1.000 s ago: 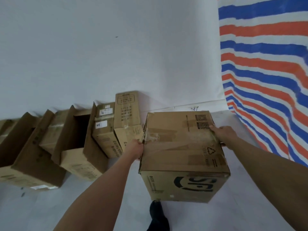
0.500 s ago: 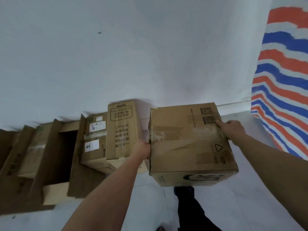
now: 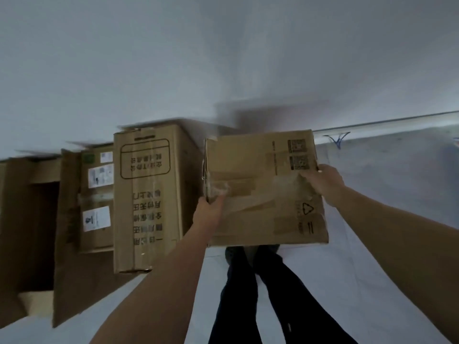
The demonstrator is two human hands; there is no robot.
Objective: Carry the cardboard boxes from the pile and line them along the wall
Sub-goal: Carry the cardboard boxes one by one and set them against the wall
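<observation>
Head view: left hand [image 3: 208, 212] and right hand [image 3: 324, 181] grip box [image 3: 260, 194] sides.

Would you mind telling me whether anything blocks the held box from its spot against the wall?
Nothing visible does: the held box hangs beside the tall box, near the wall; the floor beneath it is hidden.

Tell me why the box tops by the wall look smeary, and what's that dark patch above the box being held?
Head view: motion blur streaks the top edges of the lined-up boxes; same head view: the dark patch on the wall looks like a soft shadow cast by the held box; light is dim overall.
</observation>
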